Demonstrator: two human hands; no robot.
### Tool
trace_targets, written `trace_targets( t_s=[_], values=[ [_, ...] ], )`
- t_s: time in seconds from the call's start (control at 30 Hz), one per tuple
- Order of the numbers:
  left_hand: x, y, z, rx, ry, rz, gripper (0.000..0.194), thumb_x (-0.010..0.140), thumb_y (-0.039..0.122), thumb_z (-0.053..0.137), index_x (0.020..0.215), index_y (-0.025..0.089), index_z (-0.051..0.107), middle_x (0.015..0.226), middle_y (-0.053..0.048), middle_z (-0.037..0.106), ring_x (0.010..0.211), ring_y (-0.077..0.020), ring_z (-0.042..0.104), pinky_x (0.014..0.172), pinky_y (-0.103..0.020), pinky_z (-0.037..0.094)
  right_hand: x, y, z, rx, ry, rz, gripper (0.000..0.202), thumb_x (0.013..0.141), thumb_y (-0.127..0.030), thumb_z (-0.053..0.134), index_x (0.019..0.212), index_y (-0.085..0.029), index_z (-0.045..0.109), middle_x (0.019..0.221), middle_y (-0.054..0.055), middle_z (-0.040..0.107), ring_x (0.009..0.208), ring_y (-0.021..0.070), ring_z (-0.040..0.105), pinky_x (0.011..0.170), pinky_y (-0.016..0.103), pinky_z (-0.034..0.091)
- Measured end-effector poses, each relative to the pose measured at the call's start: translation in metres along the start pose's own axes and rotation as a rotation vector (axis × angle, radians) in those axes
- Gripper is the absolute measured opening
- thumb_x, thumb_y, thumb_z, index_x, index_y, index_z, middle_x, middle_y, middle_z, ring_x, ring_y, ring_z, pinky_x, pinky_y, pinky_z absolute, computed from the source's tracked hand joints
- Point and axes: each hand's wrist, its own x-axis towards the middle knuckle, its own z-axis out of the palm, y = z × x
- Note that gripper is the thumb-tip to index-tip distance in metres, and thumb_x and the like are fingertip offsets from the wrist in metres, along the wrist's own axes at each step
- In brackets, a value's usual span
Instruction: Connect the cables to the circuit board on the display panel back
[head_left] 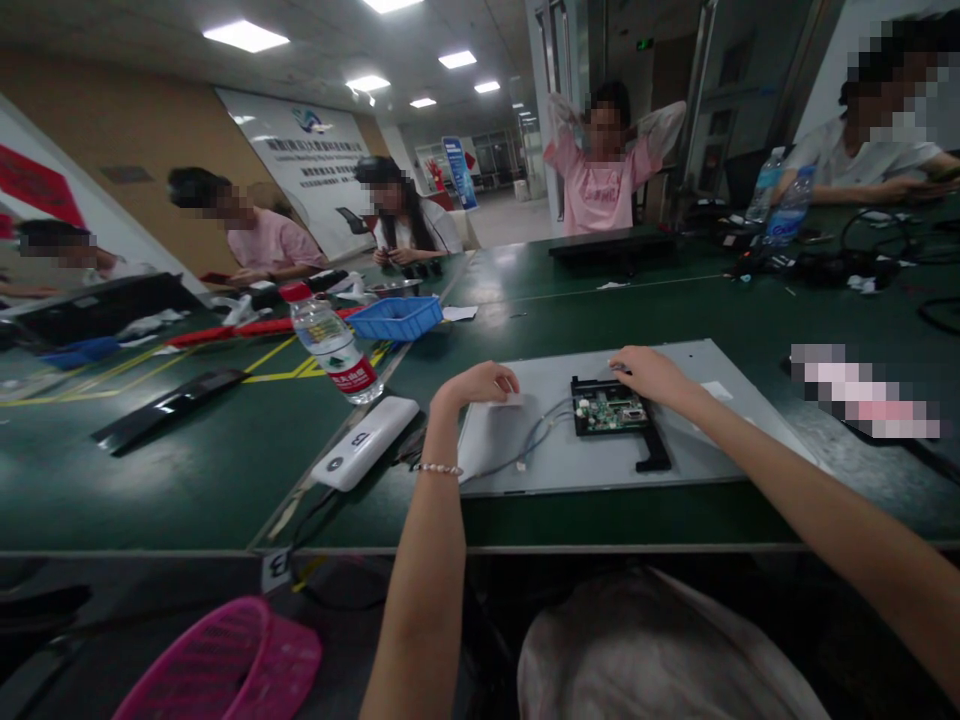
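Observation:
A flat grey panel (555,465) lies on the green table in front of me. On it rests a black plastic frame (654,452) with a green circuit board (609,412) inside. Thin grey-blue cables (534,437) run left from the board across the panel. My right hand (646,374) is closed at the frame's upper edge, its fingertips partly hidden. Over the panel's left side, my left hand (481,382) has curled fingers above a small pale flat piece (505,400). Whether those fingers grip that piece is unclear.
Left of the panel are a white power bank (366,440), a water bottle (330,345) and a blue tray (397,318). A dark object with a blurred surface (862,395) lies at right. Below the table edge stands a pink basket (225,660). Several people sit around the table.

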Motion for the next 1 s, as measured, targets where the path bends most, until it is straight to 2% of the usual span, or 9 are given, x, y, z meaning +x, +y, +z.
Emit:
trace_targets(
  t_s=[0.13,0.27,0.4,0.47,0.53,0.63,0.7,0.83,1.0],
  values=[
    [-0.001,0.004,-0.001,-0.025,-0.002,0.053,0.031,0.065,0.024,0.057,0.091,0.016,0.071,0.075,-0.001,0.068,0.07,-0.0158,0.06,0.065,-0.022,0.043,0.0,0.0,0.0,-0.006,0.005,0.007,0.027,0.089,-0.024,0.05,0.106,-0.016,0.07,0.107,0.012,0.068,0.102,0.0245,0.061,0.088,0.03,0.044],
    [-0.001,0.003,0.001,0.014,0.038,0.014,0.032,0.073,0.031,0.055,0.096,0.014,0.07,0.087,-0.004,0.071,0.079,-0.0188,0.063,0.073,-0.025,0.047,0.002,0.002,0.002,0.006,0.031,0.027,0.033,0.088,-0.023,0.051,0.116,-0.013,0.065,0.114,0.014,0.065,0.106,0.0247,0.06,0.091,0.03,0.044],
    [0.006,0.012,0.009,0.135,0.262,0.035,0.033,0.081,0.03,0.051,0.106,0.013,0.065,0.107,-0.009,0.067,0.099,-0.0228,0.061,0.09,-0.032,0.046,0.004,0.003,0.003,-0.006,0.045,0.036,0.034,0.087,-0.023,0.053,0.117,-0.012,0.063,0.117,0.014,0.064,0.108,0.024,0.058,0.092,0.03,0.043],
    [0.012,0.025,0.018,0.153,0.394,0.147,0.038,0.086,0.034,0.048,0.117,0.014,0.059,0.12,-0.011,0.061,0.114,-0.0235,0.054,0.101,-0.035,0.04,0.004,0.002,0.001,-0.036,0.056,0.04,0.033,0.088,-0.025,0.051,0.116,-0.013,0.064,0.117,0.014,0.063,0.107,0.0239,0.059,0.091,0.029,0.043],
    [0.017,0.043,0.029,0.133,0.437,0.27,0.048,0.09,0.041,0.045,0.13,0.014,0.048,0.132,-0.012,0.052,0.126,-0.0234,0.045,0.109,-0.037,0.033,0.004,0.0,-0.003,-0.077,0.061,0.045,0.031,0.09,-0.028,0.05,0.113,-0.014,0.065,0.115,0.013,0.064,0.105,0.0242,0.06,0.088,0.03,0.044],
    [0.021,0.066,0.043,0.097,0.309,0.396,0.065,0.09,0.053,0.043,0.141,0.015,0.033,0.144,-0.013,0.039,0.134,-0.0228,0.035,0.113,-0.037,0.028,0.004,-0.004,-0.008,-0.103,0.046,0.049,0.031,0.091,-0.032,0.049,0.107,-0.015,0.069,0.11,0.012,0.067,0.102,0.0245,0.061,0.086,0.03,0.045],
    [0.022,0.074,0.05,0.081,0.208,0.398,0.078,0.086,0.06,0.047,0.145,0.014,0.024,0.149,-0.015,0.03,0.139,-0.0249,0.028,0.115,-0.038,0.024,0.005,-0.005,-0.009,-0.093,0.033,0.048,0.033,0.091,-0.035,0.049,0.106,-0.014,0.069,0.109,0.012,0.068,0.102,0.0239,0.061,0.087,0.03,0.044],
    [0.022,0.074,0.057,0.073,0.048,0.327,0.101,0.075,0.067,0.057,0.148,0.013,0.014,0.155,-0.017,0.016,0.143,-0.031,0.016,0.116,-0.043,0.019,0.007,-0.006,-0.009,-0.132,-0.01,0.057,0.031,0.089,-0.035,0.053,0.105,-0.015,0.07,0.105,0.012,0.068,0.099,0.0241,0.062,0.084,0.029,0.044],
    [0.023,0.072,0.061,0.063,-0.02,0.351,0.109,0.071,0.069,0.06,0.149,0.013,0.009,0.155,-0.017,0.016,0.142,-0.0312,0.02,0.115,-0.041,0.021,0.008,-0.009,-0.009,-0.209,-0.042,0.068,0.026,0.089,-0.029,0.052,0.097,-0.015,0.072,0.099,0.013,0.07,0.093,0.0248,0.064,0.077,0.029,0.045]
  ],
)
